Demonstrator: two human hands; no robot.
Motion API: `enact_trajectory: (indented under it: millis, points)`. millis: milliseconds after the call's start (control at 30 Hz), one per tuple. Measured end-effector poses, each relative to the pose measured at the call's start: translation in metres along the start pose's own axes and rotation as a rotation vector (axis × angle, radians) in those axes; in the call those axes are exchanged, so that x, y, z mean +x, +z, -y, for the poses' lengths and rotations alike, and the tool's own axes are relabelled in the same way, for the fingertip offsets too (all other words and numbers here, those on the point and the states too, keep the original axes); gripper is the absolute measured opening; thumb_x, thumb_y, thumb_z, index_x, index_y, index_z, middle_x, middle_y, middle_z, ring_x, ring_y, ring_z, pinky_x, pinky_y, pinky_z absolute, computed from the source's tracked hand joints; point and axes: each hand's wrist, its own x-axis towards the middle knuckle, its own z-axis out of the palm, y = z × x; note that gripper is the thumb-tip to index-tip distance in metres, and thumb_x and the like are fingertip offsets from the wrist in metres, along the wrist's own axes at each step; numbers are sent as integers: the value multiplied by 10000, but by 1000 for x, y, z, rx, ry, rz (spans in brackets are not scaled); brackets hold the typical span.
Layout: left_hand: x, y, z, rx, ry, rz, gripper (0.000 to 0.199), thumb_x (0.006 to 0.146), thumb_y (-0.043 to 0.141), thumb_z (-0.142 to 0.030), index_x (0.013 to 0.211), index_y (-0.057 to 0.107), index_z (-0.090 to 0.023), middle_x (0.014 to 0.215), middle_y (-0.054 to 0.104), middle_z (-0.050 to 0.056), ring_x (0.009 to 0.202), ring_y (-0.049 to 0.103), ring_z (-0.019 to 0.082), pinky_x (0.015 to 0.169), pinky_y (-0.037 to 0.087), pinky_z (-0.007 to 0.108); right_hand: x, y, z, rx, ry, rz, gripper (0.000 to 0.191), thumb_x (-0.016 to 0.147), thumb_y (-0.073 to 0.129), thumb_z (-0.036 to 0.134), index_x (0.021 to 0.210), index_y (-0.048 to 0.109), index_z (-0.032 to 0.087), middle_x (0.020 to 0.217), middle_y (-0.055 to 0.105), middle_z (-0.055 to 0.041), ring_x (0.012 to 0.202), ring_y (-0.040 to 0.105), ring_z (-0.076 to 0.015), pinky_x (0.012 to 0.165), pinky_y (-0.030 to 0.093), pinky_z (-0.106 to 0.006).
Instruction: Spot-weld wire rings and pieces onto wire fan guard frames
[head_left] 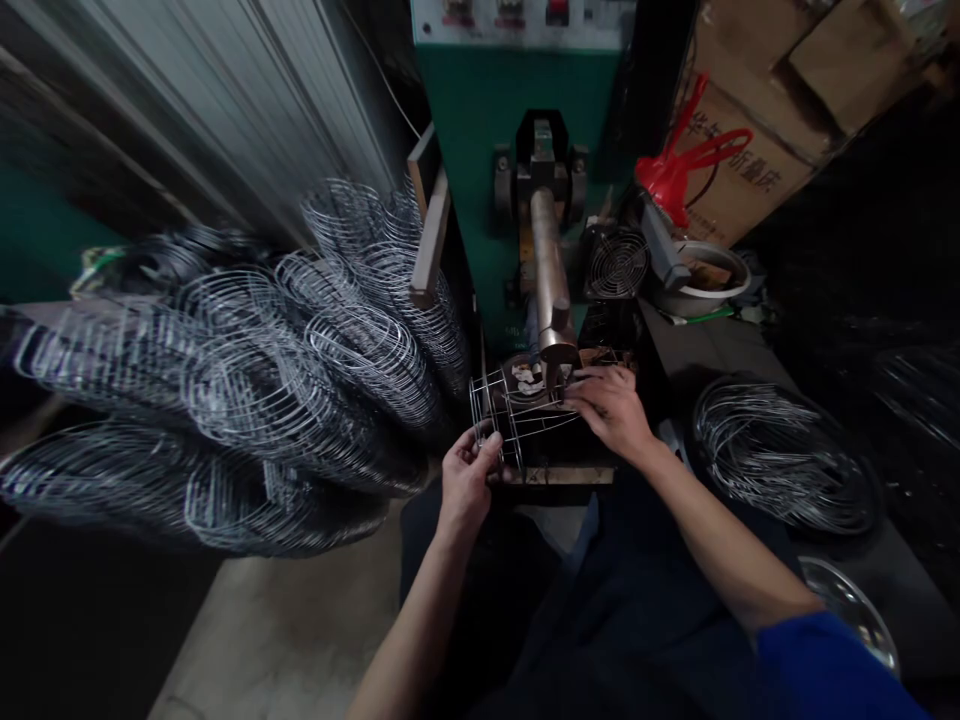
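Left hand (466, 482) grips wirework (511, 412); right (616, 410) touches.

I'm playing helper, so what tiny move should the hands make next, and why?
Maybe slide the right hand slightly away from the metal arm: its fingers are very close to the arm's lower end, while the left hand grips the wire frame.

left hand (465, 474) pinches a wire frame (513, 425) by the metal arm (549, 265) of a green machine (469, 115); right hand (615, 408) is at the other end, can't really tell its grip; tons of wire coils (262, 400) piled off left; bundled wire (780, 460) on the right, cardboard boxes (787, 165) behind
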Motion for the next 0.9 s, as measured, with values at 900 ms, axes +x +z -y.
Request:
enact_trajectory:
  millis: [900]
  points:
    - [-8,-11,-21,104,98,76,596,651,874,-406,1127,659,-119,625,520,-65,394,444,45,365,447,190,-40,-56,-13,-30,207,-172,195,960,572,359,951,722,235,961,752,-53,898,698,-241,842,523,-391]
